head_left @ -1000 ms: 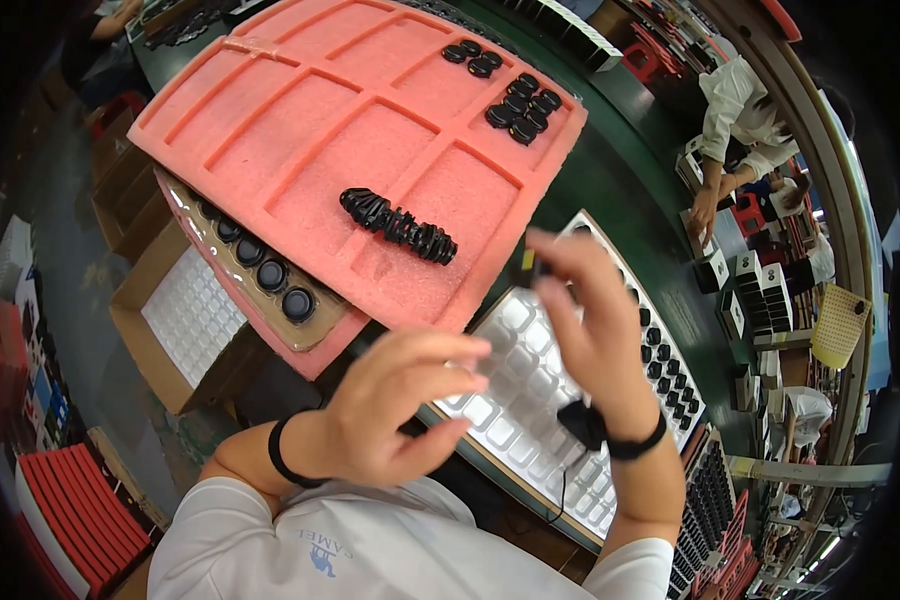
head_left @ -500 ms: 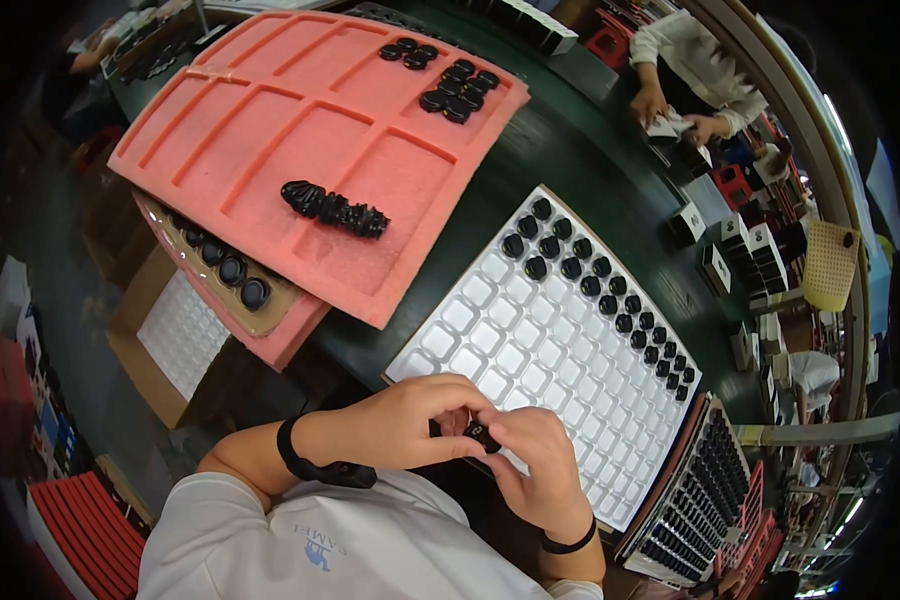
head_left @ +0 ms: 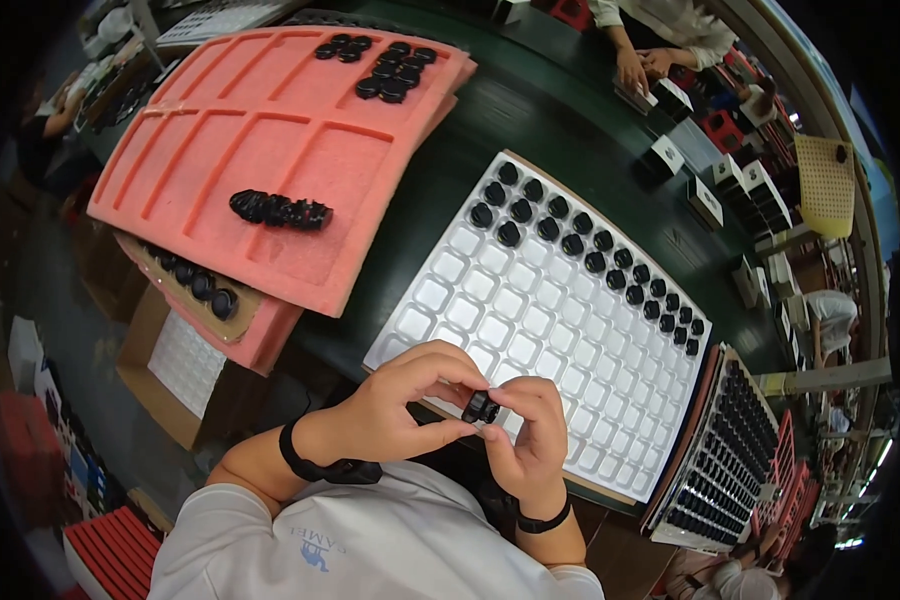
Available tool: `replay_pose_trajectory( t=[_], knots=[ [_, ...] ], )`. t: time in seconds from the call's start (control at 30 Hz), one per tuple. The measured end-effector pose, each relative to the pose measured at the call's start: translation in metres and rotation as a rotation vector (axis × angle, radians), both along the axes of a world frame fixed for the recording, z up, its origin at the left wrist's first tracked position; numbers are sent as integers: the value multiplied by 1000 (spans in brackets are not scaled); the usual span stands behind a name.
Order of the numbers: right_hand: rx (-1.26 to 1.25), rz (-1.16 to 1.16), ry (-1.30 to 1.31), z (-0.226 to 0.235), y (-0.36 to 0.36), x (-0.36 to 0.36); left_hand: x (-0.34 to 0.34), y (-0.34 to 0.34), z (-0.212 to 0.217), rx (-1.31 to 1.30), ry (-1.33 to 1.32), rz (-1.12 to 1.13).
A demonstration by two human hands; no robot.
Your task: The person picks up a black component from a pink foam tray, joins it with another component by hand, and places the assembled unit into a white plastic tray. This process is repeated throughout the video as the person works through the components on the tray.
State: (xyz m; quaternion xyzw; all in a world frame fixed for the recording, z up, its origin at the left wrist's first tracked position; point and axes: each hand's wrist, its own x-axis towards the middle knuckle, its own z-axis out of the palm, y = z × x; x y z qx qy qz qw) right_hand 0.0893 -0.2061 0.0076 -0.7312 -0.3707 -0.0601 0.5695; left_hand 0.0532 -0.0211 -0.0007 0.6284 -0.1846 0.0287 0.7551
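A small black round part (head_left: 480, 407) is pinched between the fingertips of both my hands, in front of my chest. My left hand (head_left: 410, 400) grips it from the left, thumb below and fingers above. On the other side, the thumb and fingers of my right hand (head_left: 532, 435) close on it. Just beyond my hands lies a white plastic tray (head_left: 515, 325) of square pockets, with similar black parts (head_left: 572, 244) filling its far rows. The fingertips partly cover the held part.
Pink foam trays (head_left: 185, 245) are stacked at the left, with a row of black pieces (head_left: 280, 210) and clusters on top. A filled tray (head_left: 725, 455) stands at the right. An open carton (head_left: 160, 395) sits lower left. Across the green table (head_left: 530, 110), another person handles small boxes (head_left: 663, 155).
The view has shifted, so the trays appear moved left. My hands have turned a little, and more of the black part shows between my fingertips.
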Motion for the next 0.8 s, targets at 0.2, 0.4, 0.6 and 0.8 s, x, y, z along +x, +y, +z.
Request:
replay_pose_trajectory(
  t=[0.2,0.4,0.6,0.8],
  knots=[
    [-18,-40,-30,-2,-3,3,7,-6,-6,-166,89,-70],
    [641,294,1036,-9,-5,4,11,-6,-1,-521,382,-220],
    [777,313,1174,-14,0,3,10,-10,-6,-483,350,-119],
    [415,26,546,-10,0,-1,10,-12,-13,-290,171,12]
  ],
)
